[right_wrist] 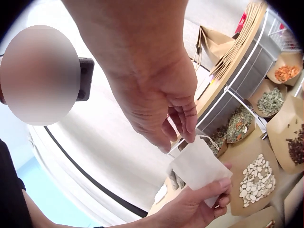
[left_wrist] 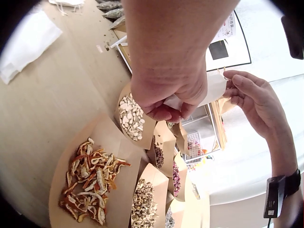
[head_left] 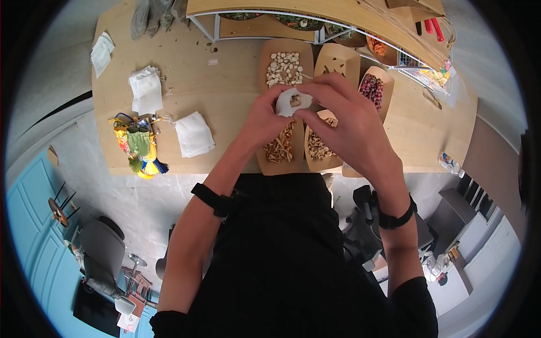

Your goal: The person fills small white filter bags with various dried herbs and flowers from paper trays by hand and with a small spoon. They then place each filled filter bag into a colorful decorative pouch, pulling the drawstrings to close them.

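Note:
Over the paper trays, both hands hold a small white drawstring pouch (head_left: 285,107) in front of the body. Its mouth faces up in the head view, with pale brown pieces showing inside. My left hand (head_left: 264,117) grips the pouch's side and lower part, thumb on the near face in the right wrist view. At the upper edge, by the string, my right hand (head_left: 358,127) pinches with thumb and fingertips. Below lie a tray of white slices (head_left: 283,69), dried peel strips (head_left: 280,145), tan chopped pieces (head_left: 320,147) and dark pink buds (head_left: 372,90).
Stacked white pouches (head_left: 145,90) and another pile (head_left: 194,134) lie left, beside colourful tasselled sachets (head_left: 138,143). A wooden shelf (head_left: 270,7) with herb trays beneath stands along the back. A plastic bottle (head_left: 449,163) lies at the right table edge.

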A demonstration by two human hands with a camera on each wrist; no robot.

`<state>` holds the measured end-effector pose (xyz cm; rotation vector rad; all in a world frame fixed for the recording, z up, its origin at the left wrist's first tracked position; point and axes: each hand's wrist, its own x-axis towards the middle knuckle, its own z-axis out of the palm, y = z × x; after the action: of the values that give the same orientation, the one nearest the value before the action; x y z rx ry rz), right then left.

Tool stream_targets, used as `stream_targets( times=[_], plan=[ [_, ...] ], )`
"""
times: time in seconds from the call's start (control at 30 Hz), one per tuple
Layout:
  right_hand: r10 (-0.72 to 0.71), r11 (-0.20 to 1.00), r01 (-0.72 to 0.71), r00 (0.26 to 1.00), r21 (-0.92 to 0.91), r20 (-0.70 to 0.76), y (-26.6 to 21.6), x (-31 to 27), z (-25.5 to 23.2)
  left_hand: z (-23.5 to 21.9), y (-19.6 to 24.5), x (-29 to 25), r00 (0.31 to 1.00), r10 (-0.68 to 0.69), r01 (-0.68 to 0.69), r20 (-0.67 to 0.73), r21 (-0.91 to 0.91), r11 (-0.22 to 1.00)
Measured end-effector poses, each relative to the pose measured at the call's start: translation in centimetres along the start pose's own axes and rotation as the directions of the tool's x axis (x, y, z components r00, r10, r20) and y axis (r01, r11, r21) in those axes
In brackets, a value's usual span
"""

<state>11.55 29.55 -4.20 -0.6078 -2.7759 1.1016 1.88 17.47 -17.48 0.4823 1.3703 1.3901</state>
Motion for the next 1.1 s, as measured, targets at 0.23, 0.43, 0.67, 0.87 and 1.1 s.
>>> stream_targets(
  times=[0.23,0.43,0.67,0.87,1.1],
  plan=[
    [-0.123,0.992,0.123,0.992,0.034,0.017,-0.3,-0.9,0.6,-0.9,0.9,-1.1,0.996,0.010,-0.015,0.084,0.065,0.998],
    [-0.185,0.971,0.201,0.974,-0.128,0.127,0.0,-1.3,2.3,-1.1,1.0,-2.4,0.995,0.021,-0.027,0.101,0.061,0.998],
    [-0.183,0.945,0.220,0.969,-0.242,0.165,-1.1,-2.0,2.5,-1.3,0.0,-3.4,0.995,0.074,-0.089,0.071,0.243,0.966],
    [-0.178,0.952,0.218,0.966,-0.215,0.190,-1.8,-2.2,2.4,-1.6,-1.4,-4.0,0.992,0.120,-0.122,0.026,0.301,0.946],
    [0.165,0.984,-0.162,0.986,0.079,-0.035,4.0,1.4,3.5,-2.8,-2.1,-4.9,0.996,0.028,-0.011,-0.086,0.194,0.981]
  ],
)
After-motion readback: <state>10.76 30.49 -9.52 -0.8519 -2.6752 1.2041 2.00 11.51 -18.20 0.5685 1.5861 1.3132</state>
